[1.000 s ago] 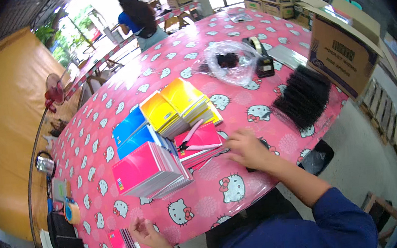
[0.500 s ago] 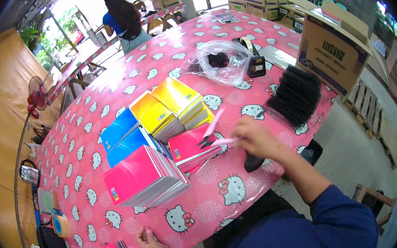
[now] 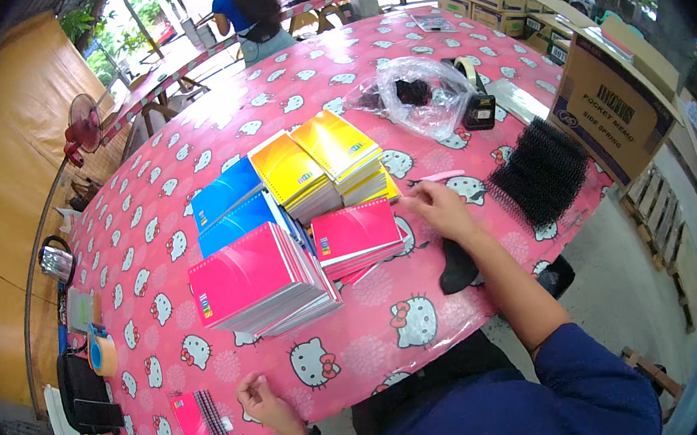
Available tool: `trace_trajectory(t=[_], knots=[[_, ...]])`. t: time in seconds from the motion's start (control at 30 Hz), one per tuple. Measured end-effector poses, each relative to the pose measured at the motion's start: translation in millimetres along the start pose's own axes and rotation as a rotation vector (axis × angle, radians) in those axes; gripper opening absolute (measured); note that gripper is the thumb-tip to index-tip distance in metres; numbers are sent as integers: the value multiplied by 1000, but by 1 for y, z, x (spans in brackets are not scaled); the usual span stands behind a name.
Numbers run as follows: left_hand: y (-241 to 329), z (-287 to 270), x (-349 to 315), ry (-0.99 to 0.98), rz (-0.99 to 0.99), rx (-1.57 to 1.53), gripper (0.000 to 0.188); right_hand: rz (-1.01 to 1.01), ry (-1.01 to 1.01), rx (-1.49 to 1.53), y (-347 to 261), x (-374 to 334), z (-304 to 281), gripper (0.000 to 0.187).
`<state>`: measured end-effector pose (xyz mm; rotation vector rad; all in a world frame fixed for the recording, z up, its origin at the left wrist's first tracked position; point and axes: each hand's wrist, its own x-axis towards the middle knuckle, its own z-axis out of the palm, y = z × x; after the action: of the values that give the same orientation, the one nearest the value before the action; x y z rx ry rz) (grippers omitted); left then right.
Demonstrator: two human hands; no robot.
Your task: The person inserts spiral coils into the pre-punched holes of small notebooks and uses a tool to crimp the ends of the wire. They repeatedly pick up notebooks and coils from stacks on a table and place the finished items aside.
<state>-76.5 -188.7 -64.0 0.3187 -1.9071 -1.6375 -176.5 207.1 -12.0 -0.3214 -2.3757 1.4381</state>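
My right hand point(image 3: 439, 210) is over the table beside a short stack of pink spiral notebooks point(image 3: 357, 232). Its fingers are slightly apart and appear to hold nothing. Pliers with pink handles point(image 3: 444, 175) lie just beyond the fingertips, partly hidden by the hand. Near the front edge, my left hand point(image 3: 263, 403) hangs loosely curled and open, with nothing visible in it. To its left lies a pink notebook with a dark coil point(image 3: 194, 425). Ahead stand stacks of pink notebooks point(image 3: 244, 275), blue notebooks point(image 3: 226, 198) and yellow notebooks point(image 3: 336, 144).
Black binding coils point(image 3: 541, 173) lie in a heap at right, near a cardboard box point(image 3: 609, 109). Farther back are a plastic bag point(image 3: 430, 103) and a tape dispenser point(image 3: 480, 110). A black object point(image 3: 457, 267) lies beside my right forearm. Another person point(image 3: 255, 15) stands at the back.
The pliers have gone from my right hand onto the table. The view has shifted, so the table things sit farther right in the picture. My left hand stays near the front edge.
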Motion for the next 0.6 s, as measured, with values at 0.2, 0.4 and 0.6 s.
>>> trace_trajectory(t=[0.2, 0.4, 0.6], knots=[[21, 29, -18, -86, -35, -191, 19, 221, -254, 314, 2, -3, 21, 28], [76, 51, -41, -265, -64, -281, 28, 172, -221, 448, -8, -16, -25, 25], [122, 104, -57, -472, -71, -380, 42, 38, -423, 610, -40, -97, -38, 29]])
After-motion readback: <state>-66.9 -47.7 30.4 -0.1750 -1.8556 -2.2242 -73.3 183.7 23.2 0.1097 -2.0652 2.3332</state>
